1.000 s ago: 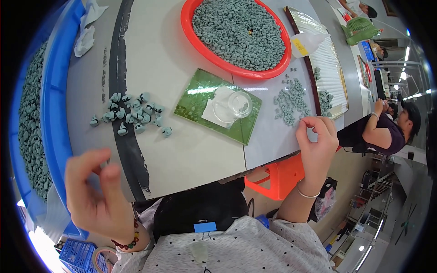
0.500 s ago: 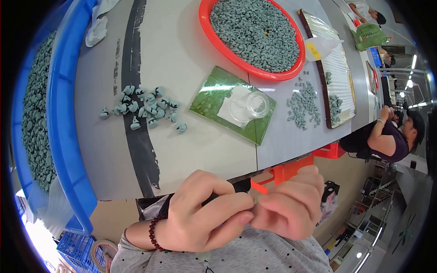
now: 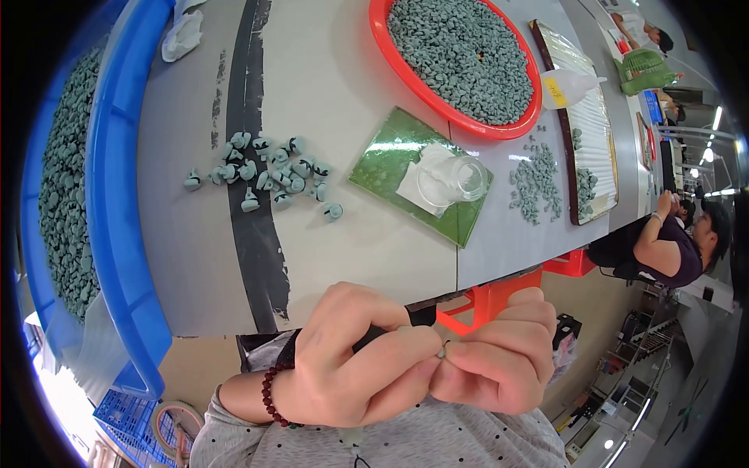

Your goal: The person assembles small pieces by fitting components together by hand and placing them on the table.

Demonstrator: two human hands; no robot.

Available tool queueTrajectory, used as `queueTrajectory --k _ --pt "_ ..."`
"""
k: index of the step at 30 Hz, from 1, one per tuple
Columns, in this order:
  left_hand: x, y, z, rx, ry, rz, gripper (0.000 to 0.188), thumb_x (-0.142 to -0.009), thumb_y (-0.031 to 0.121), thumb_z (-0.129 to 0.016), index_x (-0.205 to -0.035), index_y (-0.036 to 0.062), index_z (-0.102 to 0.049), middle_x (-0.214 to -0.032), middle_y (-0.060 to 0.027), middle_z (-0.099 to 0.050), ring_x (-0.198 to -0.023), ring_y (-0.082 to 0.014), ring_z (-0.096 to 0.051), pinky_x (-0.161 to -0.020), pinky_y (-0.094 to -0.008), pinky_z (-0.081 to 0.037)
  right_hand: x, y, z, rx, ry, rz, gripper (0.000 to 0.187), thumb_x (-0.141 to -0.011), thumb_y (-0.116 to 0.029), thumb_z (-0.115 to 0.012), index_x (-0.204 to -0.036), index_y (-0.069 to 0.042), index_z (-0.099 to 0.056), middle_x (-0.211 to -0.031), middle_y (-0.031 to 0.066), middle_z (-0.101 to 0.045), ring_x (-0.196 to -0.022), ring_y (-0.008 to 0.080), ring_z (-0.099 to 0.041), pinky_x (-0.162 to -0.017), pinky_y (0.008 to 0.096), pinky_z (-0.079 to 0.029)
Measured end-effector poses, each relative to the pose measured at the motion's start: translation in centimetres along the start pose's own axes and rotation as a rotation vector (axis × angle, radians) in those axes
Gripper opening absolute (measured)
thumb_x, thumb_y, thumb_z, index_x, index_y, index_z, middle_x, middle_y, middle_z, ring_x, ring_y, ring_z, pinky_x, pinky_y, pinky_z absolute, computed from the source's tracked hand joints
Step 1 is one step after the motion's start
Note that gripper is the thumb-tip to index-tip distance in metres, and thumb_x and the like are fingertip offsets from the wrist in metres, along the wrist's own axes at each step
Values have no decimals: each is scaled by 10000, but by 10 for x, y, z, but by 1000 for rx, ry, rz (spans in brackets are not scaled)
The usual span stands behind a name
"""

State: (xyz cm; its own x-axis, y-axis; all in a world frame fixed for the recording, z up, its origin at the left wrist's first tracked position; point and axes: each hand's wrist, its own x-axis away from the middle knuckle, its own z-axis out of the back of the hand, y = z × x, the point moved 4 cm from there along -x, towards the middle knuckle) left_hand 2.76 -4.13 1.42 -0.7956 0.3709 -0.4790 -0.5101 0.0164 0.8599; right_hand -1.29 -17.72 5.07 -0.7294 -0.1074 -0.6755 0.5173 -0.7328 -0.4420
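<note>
Close to my body, in front of the table's near edge, my left hand (image 3: 365, 360) and my right hand (image 3: 499, 357) meet with fingertips pinched together. A tiny pale grey-green piece (image 3: 442, 353) shows between the thumbs and forefingers of both hands; fingers cover most of it. Beyond my left hand, a loose cluster of grey-green knobbed pieces (image 3: 282, 176) with dark parts lies on the table. Beyond my hands sits a green slab (image 3: 388, 160), bearing a white sheet and a clear glass jar (image 3: 446, 182). Smaller grey-green pieces (image 3: 535, 186) are scattered to its right.
A red basin (image 3: 411, 76) heaped with grey-green pieces stands at the back. Beside it are a squeeze bottle (image 3: 571, 88) and a white ridged tray (image 3: 599, 148). A blue bin (image 3: 117, 226) lines the left. Another person (image 3: 663, 248) sits at far right, near red stools (image 3: 499, 300).
The table and its objects sit slightly further right and the view has shifted a little. My hands stay together; the small piece between the fingertips now shows more clearly.
</note>
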Motion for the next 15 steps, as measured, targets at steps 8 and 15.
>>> queueTrajectory --k 8,15 --pt "-3 -1 3 190 -61 166 240 -553 -7 -621 -786 51 -620 -707 -48 -441 -571 -193 -424 -508 -292 -357 -6 10 -2 -288 -107 -51 251 -569 -65 -750 -803 -53 -659 -733 -3 -559 -572 141 -451 -489 265 -296" --pt "-4 -3 5 131 -155 118 135 -653 21 -625 -786 41 -613 -726 -51 -449 -590 -183 -430 -514 -292 -352 -15 14 0 -305 -266 -87 254 -529 -48 -743 -769 -54 -659 -728 9 -573 -574 152 -479 -491 270 -311"
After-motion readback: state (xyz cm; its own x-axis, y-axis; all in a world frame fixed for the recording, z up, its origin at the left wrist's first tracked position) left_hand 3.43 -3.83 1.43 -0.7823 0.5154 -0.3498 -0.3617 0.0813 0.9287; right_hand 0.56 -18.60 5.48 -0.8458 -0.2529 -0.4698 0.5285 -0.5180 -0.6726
